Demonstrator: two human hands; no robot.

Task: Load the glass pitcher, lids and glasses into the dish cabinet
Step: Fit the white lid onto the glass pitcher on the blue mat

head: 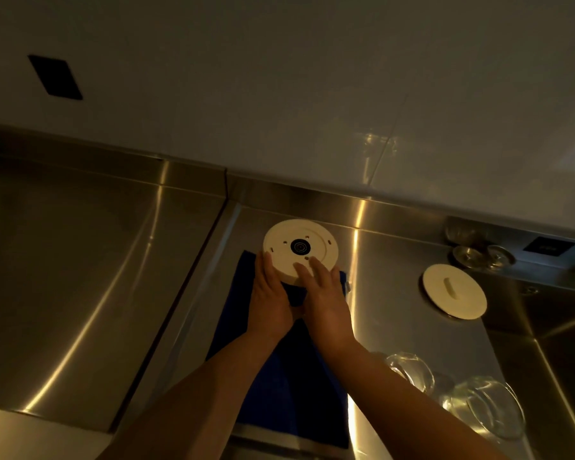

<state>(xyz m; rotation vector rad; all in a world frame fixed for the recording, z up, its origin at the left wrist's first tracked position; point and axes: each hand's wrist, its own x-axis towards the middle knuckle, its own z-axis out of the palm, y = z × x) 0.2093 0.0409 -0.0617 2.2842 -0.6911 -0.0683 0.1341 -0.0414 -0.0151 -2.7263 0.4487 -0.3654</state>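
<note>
A round cream lid [301, 249] with a black centre sits at the far end of a blue towel [289, 386] on the steel counter. My left hand [269, 302] holds its left rim, fingers wrapped along the edge. My right hand [322, 293] rests straight fingers on the lid's near top; its thumb is hidden. A second cream lid [454, 291] with a slot handle lies to the right. Two small glasses [468, 255] stand at the back right. Two clear glass vessels [488, 406] lie at the front right, beside my right forearm.
A steel sink basin [565, 343] drops away at the far right. A seam [193, 267] splits the counter left of the towel. A white wall with a black socket plate [55, 78] rises behind the counter's raised back edge.
</note>
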